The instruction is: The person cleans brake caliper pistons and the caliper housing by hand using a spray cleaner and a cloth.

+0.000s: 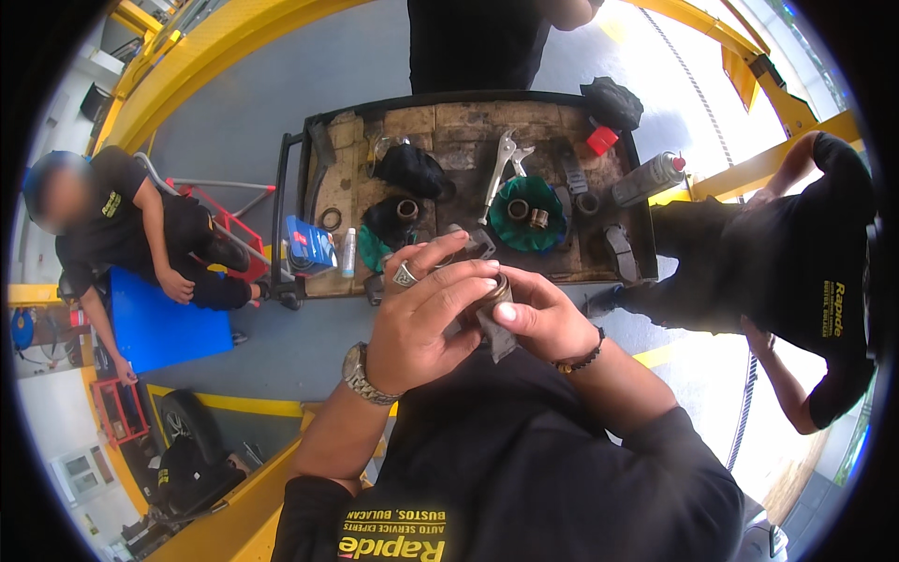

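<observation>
Over the near edge of the table, my two hands meet around a small metal cylinder (500,285), a piston-like part. My right hand (551,323), with a dark bead bracelet at its wrist, grips the cylinder between thumb and fingers. From the other side, my left hand (419,314), wearing a ring and a metal watch, closes on it with bent fingers. A limp grey piece (499,339), cloth or abrasive sheet, hangs below the cylinder between my hands. Beyond them, two metal pistons (518,210) sit on a green cloth (521,238). My fingers partly hide the cylinder.
The board-topped table (449,120) carries locking pliers (504,167), a brake pad (622,253), a spray can (648,178), a blue box (311,245), a white tube (349,253) and another piston (406,209). People stand at the far side and right; one sits at left (140,206).
</observation>
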Available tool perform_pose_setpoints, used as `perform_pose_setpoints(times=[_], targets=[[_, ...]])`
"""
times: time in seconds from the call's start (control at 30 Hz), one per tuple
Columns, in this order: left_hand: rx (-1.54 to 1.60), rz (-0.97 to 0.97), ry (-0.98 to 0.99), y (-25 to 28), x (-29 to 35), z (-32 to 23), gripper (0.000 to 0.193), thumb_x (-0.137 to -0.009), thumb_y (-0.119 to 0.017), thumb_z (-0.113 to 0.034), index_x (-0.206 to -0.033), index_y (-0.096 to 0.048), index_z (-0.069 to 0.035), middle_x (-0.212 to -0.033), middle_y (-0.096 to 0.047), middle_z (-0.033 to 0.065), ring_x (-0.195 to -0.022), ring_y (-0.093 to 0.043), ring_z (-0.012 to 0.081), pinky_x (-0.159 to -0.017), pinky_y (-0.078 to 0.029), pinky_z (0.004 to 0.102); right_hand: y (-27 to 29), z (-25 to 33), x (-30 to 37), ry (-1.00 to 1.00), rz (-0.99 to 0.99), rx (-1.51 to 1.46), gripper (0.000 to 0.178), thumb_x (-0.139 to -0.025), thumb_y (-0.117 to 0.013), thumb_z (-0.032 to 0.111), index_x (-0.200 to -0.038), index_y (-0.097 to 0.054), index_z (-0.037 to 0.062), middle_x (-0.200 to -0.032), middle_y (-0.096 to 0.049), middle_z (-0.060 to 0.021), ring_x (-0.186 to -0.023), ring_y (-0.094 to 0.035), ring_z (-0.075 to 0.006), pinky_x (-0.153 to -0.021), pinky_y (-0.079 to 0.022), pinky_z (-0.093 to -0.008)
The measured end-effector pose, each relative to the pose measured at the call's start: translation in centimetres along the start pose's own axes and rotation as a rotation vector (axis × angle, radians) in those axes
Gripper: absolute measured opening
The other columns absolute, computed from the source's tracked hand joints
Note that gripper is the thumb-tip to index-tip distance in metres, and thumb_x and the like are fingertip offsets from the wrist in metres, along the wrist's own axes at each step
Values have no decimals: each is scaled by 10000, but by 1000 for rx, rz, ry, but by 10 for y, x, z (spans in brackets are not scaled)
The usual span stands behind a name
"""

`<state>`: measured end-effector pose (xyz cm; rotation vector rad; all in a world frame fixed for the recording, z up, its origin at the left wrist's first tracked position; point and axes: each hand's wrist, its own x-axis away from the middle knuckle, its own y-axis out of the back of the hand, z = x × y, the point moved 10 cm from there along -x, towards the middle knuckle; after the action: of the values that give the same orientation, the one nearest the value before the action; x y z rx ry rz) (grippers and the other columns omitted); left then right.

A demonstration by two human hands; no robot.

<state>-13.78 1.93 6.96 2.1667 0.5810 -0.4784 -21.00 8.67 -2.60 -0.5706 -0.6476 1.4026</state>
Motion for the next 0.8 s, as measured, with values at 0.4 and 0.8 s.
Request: perform_pose_setpoints(times=[0.4,0.8], targets=[[-36,-89,-50,-6,-7,-3,395,-790,-703,-13,-1176,-618,-27,-1251,-691,135,-1234,-620,357,-1103,-410,531,-11,2,-9,30,-13,-237,532,-999,-663,296,-1385,-512,-36,-1244,-641,-110,-1131,-616,-166,-966,-507,-333],[-6,-143,-105,-8,-15,6,420,-795,-708,19,-1203,-610,18,-1193,-703,175,-1158,-666,351,-1106,-440,525,8,10,-11,39,-201,-100,529,-989,-686,279,-1374,-528,-48,-1214,-659,-89,-1041,-623,-123,-920,-506,-299]])
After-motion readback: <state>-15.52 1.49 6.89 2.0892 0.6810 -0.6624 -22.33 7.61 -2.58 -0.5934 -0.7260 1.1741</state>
